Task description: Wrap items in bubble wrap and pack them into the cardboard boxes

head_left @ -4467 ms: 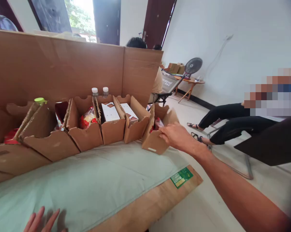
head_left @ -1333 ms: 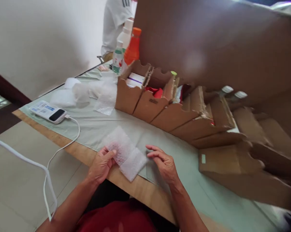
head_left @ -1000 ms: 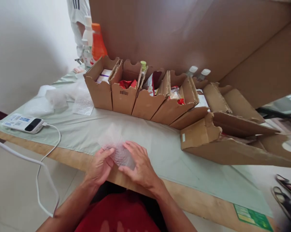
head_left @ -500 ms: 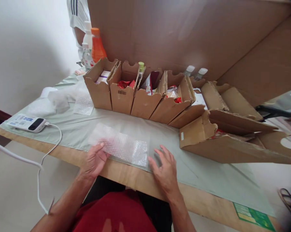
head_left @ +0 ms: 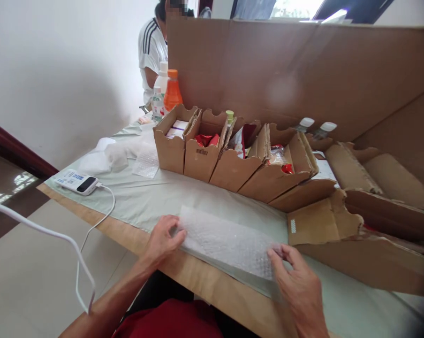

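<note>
The worktop (head_left: 127,234), spread with a pale green cloth (head_left: 138,202), carries a row of cardboard bins (head_left: 233,171), which curves from the far left to the right. On the near side, in front of these bins, is the strip of bubble wrap (head_left: 226,239). The left hand (head_left: 164,239) has its fingers clamped on the left end, the right hand (head_left: 299,281) pinches the right end — the step seems to be stretching it flat. The next move probably calls for gentle, even tension — without creasing.
</note>
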